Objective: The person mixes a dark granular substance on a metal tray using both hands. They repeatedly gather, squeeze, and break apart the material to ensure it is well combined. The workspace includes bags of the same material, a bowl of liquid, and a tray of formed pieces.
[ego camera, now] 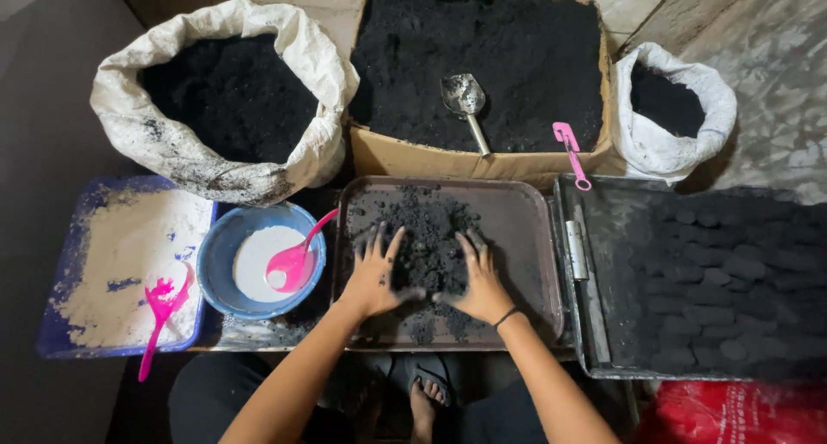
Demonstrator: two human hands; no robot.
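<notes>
A brown tray [525,229] lies in front of me with a heap of black powdery mix [426,237] on it. My left hand [377,276] rests flat on the heap's left side, fingers spread. My right hand [482,280] presses flat on the heap's right side, fingers apart, with a dark band on its wrist. Neither hand holds anything. Both are smeared with black dust.
A blue bowl [215,276] of white liquid holds a pink ladle [293,263]. At left, a blue tray [73,237] of pale powder carries a pink spoon [159,310]. Behind: white sack [172,142], cardboard box [482,161] with metal scoop [465,104], small sack [680,147]. Right tray [603,237] holds black briquettes [724,280].
</notes>
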